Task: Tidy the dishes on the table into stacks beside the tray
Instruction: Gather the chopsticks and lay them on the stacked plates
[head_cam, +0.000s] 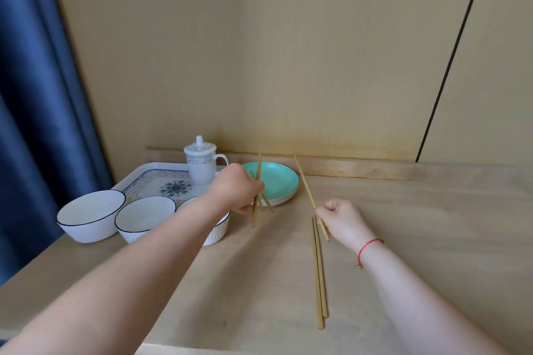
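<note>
My left hand (pixel 235 189) is shut on a wooden chopstick (pixel 256 181) held nearly upright in front of a stack of teal plates (pixel 278 183); two more chopsticks (pixel 266 202) lean on the plates' rim under it. My right hand (pixel 341 217) is shut on one chopstick (pixel 305 181) that slants up toward the back wall. A pair of chopsticks (pixel 319 274) lies flat on the table in front of it. Three white bowls with dark rims (pixel 90 215) (pixel 144 216) (pixel 217 232) stand in a row; my left forearm hides part of the third.
A patterned white tray (pixel 150 179) sits at the back left, carrying a lidded white mug (pixel 202 164). A blue curtain (pixel 37 112) hangs at the left. The wooden table (pixel 418 225) ends at a low ledge against the wall.
</note>
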Available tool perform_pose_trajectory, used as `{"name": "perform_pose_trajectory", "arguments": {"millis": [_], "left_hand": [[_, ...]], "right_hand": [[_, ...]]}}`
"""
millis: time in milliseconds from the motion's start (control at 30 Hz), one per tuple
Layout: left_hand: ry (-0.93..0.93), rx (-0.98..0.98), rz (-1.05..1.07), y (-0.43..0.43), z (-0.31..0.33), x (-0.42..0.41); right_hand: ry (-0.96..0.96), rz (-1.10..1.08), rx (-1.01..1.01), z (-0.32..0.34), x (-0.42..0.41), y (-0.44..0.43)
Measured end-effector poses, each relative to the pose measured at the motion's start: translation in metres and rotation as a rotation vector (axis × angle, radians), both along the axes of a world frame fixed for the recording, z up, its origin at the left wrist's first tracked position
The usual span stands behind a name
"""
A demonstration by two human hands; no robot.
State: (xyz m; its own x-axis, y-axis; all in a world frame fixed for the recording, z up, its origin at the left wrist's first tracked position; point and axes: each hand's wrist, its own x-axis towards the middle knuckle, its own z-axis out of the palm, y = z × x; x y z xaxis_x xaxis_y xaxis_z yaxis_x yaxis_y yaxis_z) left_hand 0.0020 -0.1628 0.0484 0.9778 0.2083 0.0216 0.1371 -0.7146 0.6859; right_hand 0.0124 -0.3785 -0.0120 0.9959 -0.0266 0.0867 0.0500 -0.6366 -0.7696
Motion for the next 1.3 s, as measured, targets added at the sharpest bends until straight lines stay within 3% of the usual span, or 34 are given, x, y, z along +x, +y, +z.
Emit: {"name": "perform_pose_trajectory", "arguments": {"millis": [200, 533, 833, 1067, 1300], "left_hand": [[0.084, 0.009, 0.086, 0.025, 0.006, 0.045], [0.335, 0.174, 0.055, 0.016, -0.013, 0.084], [0.403, 0.168, 0.029, 0.012, -0.023, 0.099], [0.347, 0.248, 0.026, 0.01, -0.019, 0.093], [-0.114, 0.541, -0.077, -0.015, -0.004, 0.035]], "right_hand": [[0.156, 0.088, 0.246, 0.005, 0.032, 0.031], [0.266, 0.124, 0.228, -0.002, 0.063, 0.059], [0.289, 0.161, 0.142, -0.006, 0.077, 0.072], [0.303, 0.271, 0.141, 0.0, 0.065, 0.069], [0.229, 0.301, 0.084, 0.003, 0.044, 0.017]]}}
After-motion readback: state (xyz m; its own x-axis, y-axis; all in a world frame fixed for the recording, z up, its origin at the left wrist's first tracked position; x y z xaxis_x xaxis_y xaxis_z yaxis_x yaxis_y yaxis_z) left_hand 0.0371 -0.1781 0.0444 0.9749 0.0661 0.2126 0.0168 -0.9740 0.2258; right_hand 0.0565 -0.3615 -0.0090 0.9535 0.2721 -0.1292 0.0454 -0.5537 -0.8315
